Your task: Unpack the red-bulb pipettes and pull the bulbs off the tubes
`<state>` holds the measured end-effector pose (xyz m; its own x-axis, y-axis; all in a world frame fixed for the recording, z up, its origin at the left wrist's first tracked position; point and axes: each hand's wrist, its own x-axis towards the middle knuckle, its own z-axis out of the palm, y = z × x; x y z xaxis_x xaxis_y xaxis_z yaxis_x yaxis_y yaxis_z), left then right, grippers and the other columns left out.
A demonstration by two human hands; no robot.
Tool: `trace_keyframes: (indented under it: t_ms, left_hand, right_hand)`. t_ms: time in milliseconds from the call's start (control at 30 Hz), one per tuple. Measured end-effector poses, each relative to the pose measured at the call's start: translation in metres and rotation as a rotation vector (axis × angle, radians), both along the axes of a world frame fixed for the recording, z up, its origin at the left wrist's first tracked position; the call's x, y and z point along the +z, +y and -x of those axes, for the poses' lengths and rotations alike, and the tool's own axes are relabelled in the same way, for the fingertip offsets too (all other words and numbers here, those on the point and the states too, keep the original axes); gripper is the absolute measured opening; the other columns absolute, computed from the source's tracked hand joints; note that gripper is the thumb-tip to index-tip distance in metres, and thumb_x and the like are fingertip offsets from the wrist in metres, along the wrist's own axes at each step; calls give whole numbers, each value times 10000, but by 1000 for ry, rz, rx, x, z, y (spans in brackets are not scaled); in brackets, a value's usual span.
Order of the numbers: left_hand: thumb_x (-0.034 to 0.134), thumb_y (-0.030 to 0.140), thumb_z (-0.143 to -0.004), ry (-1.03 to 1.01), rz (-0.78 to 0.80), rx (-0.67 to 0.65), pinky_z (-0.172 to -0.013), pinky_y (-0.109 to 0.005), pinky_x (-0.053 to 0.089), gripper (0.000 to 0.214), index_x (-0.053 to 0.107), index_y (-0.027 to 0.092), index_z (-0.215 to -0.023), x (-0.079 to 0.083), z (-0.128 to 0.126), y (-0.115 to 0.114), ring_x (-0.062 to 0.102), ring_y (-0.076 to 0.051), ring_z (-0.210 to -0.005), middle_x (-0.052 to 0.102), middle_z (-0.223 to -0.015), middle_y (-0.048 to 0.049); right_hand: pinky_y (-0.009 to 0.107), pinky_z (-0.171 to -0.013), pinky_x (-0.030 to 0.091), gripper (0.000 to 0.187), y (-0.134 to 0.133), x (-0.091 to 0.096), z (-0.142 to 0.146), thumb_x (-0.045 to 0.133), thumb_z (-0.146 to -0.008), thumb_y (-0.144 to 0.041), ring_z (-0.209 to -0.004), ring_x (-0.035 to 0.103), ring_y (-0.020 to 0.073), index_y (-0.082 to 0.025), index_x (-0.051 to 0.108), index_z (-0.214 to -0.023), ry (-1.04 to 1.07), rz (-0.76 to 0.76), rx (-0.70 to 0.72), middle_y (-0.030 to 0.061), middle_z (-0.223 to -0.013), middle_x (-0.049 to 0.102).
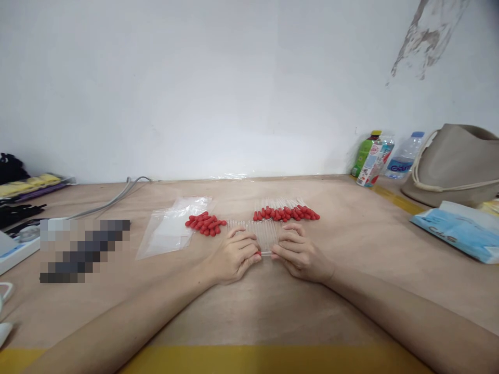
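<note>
Between the fingertips of my left hand (237, 255) is a red rubber bulb (259, 253), mostly covered by the fingers. My right hand (301, 254) pinches a thin glass dropper tube (266, 254), which lies level and reaches toward the bulb. Whether the tube's end sits inside the bulb is hidden. Just beyond both hands lies a row of bare glass tubes (266, 232). A heap of loose red bulbs (206, 224) is behind my left hand. Farther back, several droppers (286, 213) with red bulbs on their tubes lie side by side.
Clear plastic bags (167, 231) lie left of the loose bulbs. A blurred dark object (86, 252) and a grey cable (105, 205) are farther left. At right stand bottles (374, 156), a grey bag (454, 166) and a blue tissue pack (456, 231). The wall closes off the back.
</note>
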<state>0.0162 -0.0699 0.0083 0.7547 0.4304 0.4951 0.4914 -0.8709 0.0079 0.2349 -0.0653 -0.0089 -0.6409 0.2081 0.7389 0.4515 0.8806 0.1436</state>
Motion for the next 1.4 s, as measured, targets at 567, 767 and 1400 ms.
trace_keyframes:
  t_ms: [567, 767, 1400]
  left_hand:
    - [381, 218, -898, -256, 73, 199, -693, -257, 434, 184, 559, 172, -900, -1, 27, 10, 521, -133, -762, 558, -812, -34]
    - [390, 244, -888, -436, 106, 369, -770, -303, 479, 248, 549, 200, -1074, 10, 35, 21, 546, -160, -883, 498, -966, -58]
    - [604, 430, -645, -446, 416, 831, -577, -246, 450, 316, 554, 177, -828, 52, 111, 104, 583, -156, -687, 620, -759, -25]
  right_hand:
    - [323, -753, 283, 195, 27, -6, -41, 474, -805, -265, -751, 577, 163, -198, 624, -911, 161, 330, -671, 22, -766, 664]
    - [315, -767, 271, 164, 22, -4, -25, 443, -771, -196, -755, 573, 160, -200, 586, -850, 109, 444, -670, 1, -741, 649]
    - [413, -794, 304, 319, 12, -1, 3, 489, -779, -469, -969, 480, 254, -210, 582, -939, 111, 654, -746, 69, -996, 577]
